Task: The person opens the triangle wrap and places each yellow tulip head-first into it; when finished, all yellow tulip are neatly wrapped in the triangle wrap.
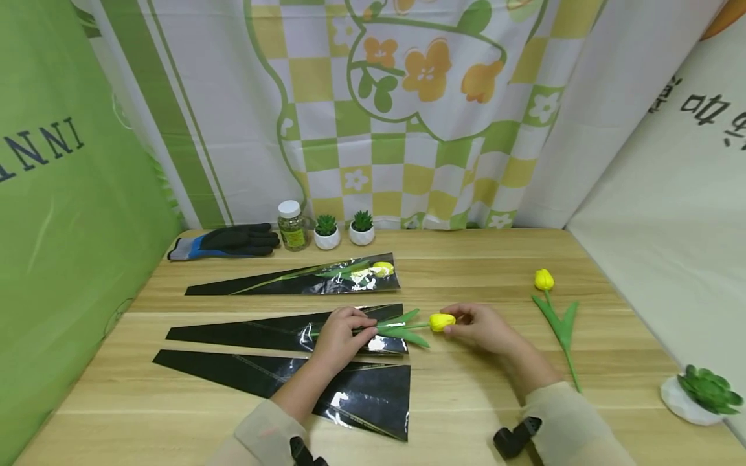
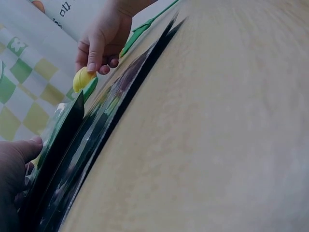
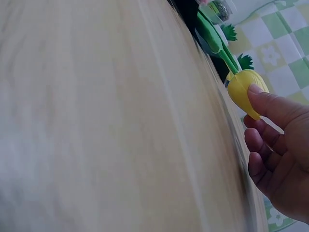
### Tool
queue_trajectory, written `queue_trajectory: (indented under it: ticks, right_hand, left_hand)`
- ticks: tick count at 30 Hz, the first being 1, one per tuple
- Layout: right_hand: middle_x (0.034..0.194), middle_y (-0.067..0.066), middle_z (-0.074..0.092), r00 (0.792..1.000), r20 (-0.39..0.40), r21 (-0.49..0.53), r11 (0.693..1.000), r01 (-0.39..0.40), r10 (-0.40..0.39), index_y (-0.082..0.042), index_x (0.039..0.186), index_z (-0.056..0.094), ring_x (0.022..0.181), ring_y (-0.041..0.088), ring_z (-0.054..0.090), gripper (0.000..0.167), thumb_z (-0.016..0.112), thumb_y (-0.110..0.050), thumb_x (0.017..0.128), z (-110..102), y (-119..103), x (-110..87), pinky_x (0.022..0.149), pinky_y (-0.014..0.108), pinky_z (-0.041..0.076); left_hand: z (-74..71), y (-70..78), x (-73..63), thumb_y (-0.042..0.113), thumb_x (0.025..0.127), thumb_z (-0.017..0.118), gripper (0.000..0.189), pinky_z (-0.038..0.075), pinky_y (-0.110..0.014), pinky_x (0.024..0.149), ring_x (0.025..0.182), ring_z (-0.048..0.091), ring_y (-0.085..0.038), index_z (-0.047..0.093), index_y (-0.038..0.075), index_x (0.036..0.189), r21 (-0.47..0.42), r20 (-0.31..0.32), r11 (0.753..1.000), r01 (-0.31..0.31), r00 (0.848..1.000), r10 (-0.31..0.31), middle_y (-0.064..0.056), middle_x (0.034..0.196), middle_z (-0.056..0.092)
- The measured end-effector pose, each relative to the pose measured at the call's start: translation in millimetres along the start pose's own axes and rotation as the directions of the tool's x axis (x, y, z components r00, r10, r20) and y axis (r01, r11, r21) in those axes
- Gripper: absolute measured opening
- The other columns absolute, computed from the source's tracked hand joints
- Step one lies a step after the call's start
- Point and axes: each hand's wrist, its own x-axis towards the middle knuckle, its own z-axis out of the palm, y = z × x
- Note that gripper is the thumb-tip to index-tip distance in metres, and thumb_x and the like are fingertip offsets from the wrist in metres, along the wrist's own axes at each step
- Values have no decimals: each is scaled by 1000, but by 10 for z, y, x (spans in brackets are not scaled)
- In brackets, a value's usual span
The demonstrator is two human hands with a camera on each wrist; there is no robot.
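My right hand (image 1: pixel 480 327) pinches the yellow head of an artificial tulip (image 3: pixel 244 88) between thumb and fingers. The tulip's stem runs left into the wide mouth of the middle black flower sleeve (image 1: pixel 256 331), with its green leaves (image 1: pixel 402 331) partly outside. My left hand (image 1: pixel 344 336) grips that sleeve near its mouth; in the left wrist view the thumb (image 2: pixel 30 147) lies over the clear film and the other fingers are mostly hidden. Nearer to me lies another black sleeve (image 1: pixel 373 391), flat. Farther back, a third sleeve (image 1: pixel 215 287) holds a yellow tulip (image 1: pixel 383 268).
Another yellow tulip (image 1: pixel 544 279) lies to the right. A potted succulent (image 1: pixel 693 398) stands at the right edge. Along the back are a work glove (image 1: pixel 233 241), a white-capped jar (image 1: pixel 293 226) and two small potted plants (image 1: pixel 327 232). A patterned curtain (image 1: pixel 396 149) hangs behind the table.
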Motion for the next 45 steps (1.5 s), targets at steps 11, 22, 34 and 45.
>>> queue_trajectory:
  ticks: [11, 22, 34, 45]
  right_hand:
    - [103, 9, 68, 998, 31, -17, 998, 58, -57, -4, 117, 69, 87, 15, 54, 36, 75, -21, 87, 186, -173, 92, 75, 24, 45]
    - [97, 6, 69, 996, 44, -13, 997, 74, -74, -5, 116, 69, 82, 13, 56, 34, 75, -20, 86, 324, -241, 154, 72, 24, 47]
    - [97, 4, 69, 995, 61, -24, 997, 76, -74, -4, 118, 69, 84, 13, 57, 35, 75, -17, 86, 333, -190, 164, 75, 25, 49]
    - [93, 3, 70, 998, 29, 11, 998, 61, -61, -5, 111, 72, 83, 12, 58, 30, 76, -20, 85, 463, -264, 213, 74, 24, 50]
  left_hand:
    - [-6, 21, 5, 20, 86, 75, 16, 50, -39, 90, 101, 60, -22, 79, 12, 98, -4, 11, 1000, 7, 1000, -7, -1, 98, 68]
    - [-7, 27, 11, 21, 87, 75, 16, 50, -40, 91, 102, 60, -22, 79, 12, 99, 2, 17, 1000, 20, 1000, -20, -1, 99, 69]
    - [-18, 50, 6, 21, 86, 75, 16, 50, -41, 92, 103, 60, -23, 79, 11, 99, -2, 18, 999, 32, 999, -32, -2, 99, 69]
    - [-13, 36, 13, 22, 87, 74, 18, 50, -40, 91, 102, 60, -22, 79, 12, 100, 0, 19, 1000, 28, 999, -28, -1, 100, 69]
